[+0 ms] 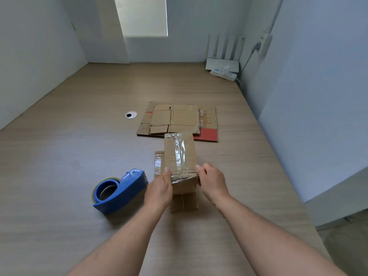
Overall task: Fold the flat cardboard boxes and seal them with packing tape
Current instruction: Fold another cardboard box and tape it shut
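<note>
A small folded cardboard box (180,154) is held above the table, with clear packing tape running along its top seam and over its near edge. My left hand (160,188) grips its near left corner and my right hand (212,181) grips its near right corner. A second taped box (159,164) lies beneath it, mostly hidden. Left of my hands, a blue tape dispenser (121,191) rests on the table. Beyond the box, several flat cardboard boxes (177,121) lie stacked, one with red print.
The wooden table (69,156) runs to white walls on the left, back and right. A round cable hole (131,114) sits left of the flat boxes. A white router (223,63) and a power strip (224,73) stand at the back right corner.
</note>
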Motion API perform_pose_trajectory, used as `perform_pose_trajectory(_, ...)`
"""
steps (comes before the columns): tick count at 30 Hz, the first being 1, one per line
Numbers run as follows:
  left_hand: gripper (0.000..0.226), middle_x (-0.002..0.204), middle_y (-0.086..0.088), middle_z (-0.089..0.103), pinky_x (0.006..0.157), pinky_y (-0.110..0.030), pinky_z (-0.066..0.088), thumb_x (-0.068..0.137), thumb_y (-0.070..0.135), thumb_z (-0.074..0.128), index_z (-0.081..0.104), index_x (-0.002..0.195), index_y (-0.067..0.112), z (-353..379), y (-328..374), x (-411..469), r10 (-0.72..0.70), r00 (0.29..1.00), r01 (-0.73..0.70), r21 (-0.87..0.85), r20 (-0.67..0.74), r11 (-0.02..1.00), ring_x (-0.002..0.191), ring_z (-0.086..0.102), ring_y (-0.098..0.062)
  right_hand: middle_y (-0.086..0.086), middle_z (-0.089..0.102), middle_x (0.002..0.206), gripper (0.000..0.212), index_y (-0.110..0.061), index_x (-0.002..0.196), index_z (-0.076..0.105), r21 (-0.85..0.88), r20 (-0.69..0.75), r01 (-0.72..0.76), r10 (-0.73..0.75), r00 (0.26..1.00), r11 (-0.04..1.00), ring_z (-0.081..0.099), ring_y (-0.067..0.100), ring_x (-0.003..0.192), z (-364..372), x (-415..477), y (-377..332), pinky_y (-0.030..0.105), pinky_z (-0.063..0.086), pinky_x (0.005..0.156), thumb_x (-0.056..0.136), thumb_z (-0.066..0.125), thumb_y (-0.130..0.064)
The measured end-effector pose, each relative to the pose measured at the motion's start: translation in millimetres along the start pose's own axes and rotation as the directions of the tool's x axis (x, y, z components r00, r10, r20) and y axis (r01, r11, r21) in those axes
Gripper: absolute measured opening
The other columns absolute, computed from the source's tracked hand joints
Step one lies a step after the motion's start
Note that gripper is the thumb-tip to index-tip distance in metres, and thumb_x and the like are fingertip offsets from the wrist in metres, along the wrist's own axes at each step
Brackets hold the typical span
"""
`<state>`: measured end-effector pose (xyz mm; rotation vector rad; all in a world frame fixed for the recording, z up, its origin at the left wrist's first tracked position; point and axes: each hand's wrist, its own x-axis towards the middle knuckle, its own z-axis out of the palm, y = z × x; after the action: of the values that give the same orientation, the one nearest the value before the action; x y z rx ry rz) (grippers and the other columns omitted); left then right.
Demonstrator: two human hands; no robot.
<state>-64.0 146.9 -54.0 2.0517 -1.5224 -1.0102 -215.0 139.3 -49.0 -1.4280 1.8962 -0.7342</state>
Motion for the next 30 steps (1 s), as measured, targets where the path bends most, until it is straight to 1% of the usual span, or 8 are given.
perform_pose_trajectory(2, 0.071, 0.131, -0.008, 0.058, 0.102, -0.036, 0.039, 0.093, 0.062, 0.017, 0.053, 0.133, 0.015, -9.7, -0.2, -3.1, 0.036, 0.989, -0.029, -0.05, 0.146, 0.998, 0.121, 0.052, -0.023, 0.003, 0.055, 0.071, 0.037, -0.016, 0.066, 0.044, -0.016, 0.076, 0.066, -0.064, 0.995, 0.998, 0.051, 0.025, 0.076, -7.7, -0.3, 6.8, 0.036, 0.035, 0.065, 0.098, 0.047, -0.036)
perform_pose_trajectory(5, 0.081, 0.138, -0.001, 0.053, 0.099, -0.032, 0.042, 0.082, 0.072, 0.03, 0.033, 0.146, 0.024, -22.6, -3.6, -2.8, 0.132, 0.937, -0.177, 0.114, 0.322, 0.978, 0.123, 0.051, -0.02, 0.002, 0.06, 0.087, 0.039, -0.017, 0.084, 0.048, -0.278, 0.218, 0.243, -0.185, 0.958, 0.929, 0.051, 0.02, 0.077, -18.4, -1.8, 9.8, 0.032, 0.037, 0.065, 0.086, 0.056, -0.055)
perform_pose_trajectory(9, 0.054, 0.131, -0.002, 0.058, 0.087, -0.026, 0.044, 0.097, 0.053, 0.036, 0.031, 0.143, 0.026, -26.4, -4.5, 0.4, 0.168, 0.93, -0.271, 0.304, 0.327, 0.913, 0.113, 0.056, -0.019, 0.008, 0.061, 0.107, 0.038, -0.011, 0.101, 0.051, -0.495, 0.281, 0.423, -0.32, 0.905, 0.759, 0.055, 0.027, 0.097, -20.8, 0.4, 9.4, 0.029, 0.03, 0.069, 0.095, 0.047, -0.048)
perform_pose_trajectory(13, 0.046, 0.144, 0.002, 0.046, 0.106, -0.028, 0.036, 0.103, 0.036, 0.034, 0.024, 0.148, 0.036, -34.1, -22.7, 1.0, 0.21, 0.896, -0.249, 0.051, 0.39, 0.967, 0.131, 0.045, -0.017, 0.013, 0.059, 0.108, 0.032, -0.005, 0.103, 0.051, -0.46, 0.315, 0.483, -0.372, 0.873, 0.745, 0.054, 0.03, 0.097, -20.0, 2.6, 15.9, 0.031, 0.033, 0.073, 0.099, 0.045, -0.037)
perform_pose_trajectory(16, 0.044, 0.145, 0.003, 0.044, 0.111, -0.033, 0.035, 0.102, 0.025, 0.041, 0.028, 0.14, 0.043, -38.5, -30.6, -2.6, 0.23, 0.919, -0.167, -0.213, 0.321, 0.963, 0.132, 0.044, -0.015, 0.013, 0.058, 0.108, 0.028, -0.004, 0.104, 0.051, -0.434, 0.312, 0.469, -0.36, 0.879, 0.769, 0.054, 0.031, 0.099, -22.8, 1.7, 22.2, 0.032, 0.035, 0.077, 0.099, 0.046, -0.03)
perform_pose_trajectory(21, 0.068, 0.134, 0.006, 0.054, 0.101, -0.031, 0.042, 0.091, 0.018, 0.058, 0.019, 0.146, 0.032, -31.9, -21.0, -12.0, 0.216, 0.928, -0.149, -0.228, 0.304, 0.962, 0.119, 0.055, -0.015, 0.016, 0.06, 0.105, 0.023, -0.007, 0.096, 0.05, -0.403, 0.249, 0.413, -0.337, 0.908, 0.817, 0.054, 0.034, 0.095, -19.4, -2.0, 21.1, 0.03, 0.026, 0.069, 0.099, 0.046, -0.03)
perform_pose_trajectory(27, 0.014, 0.107, 0.0, 0.066, 0.088, -0.031, 0.053, 0.095, 0.03, 0.055, 0.054, 0.107, 0.024, -29.6, -19.6, -14.2, 0.209, 0.976, -0.203, -0.1, 0.054, 0.974, 0.103, 0.063, -0.016, 0.019, 0.062, 0.101, 0.021, -0.014, 0.085, 0.04, -0.333, 0.201, 0.346, -0.292, 0.935, 0.877, 0.055, 0.036, 0.093, -12.4, -8.3, 18.1, 0.029, 0.025, 0.067, 0.098, 0.05, -0.029)
perform_pose_trajectory(30, 0.04, 0.11, -0.005, 0.068, 0.088, -0.03, 0.049, 0.094, 0.031, 0.056, 0.043, 0.132, 0.023, -32.8, -16.6, -11.4, 0.175, 0.984, -0.171, -0.146, 0.015, 0.974, 0.103, 0.063, -0.017, 0.019, 0.062, 0.101, 0.019, -0.014, 0.085, 0.04, -0.298, 0.184, 0.287, -0.24, 0.953, 0.911, 0.055, 0.036, 0.094, -8.7, -9.3, 17.7, 0.029, 0.027, 0.068, 0.098, 0.049, -0.024)
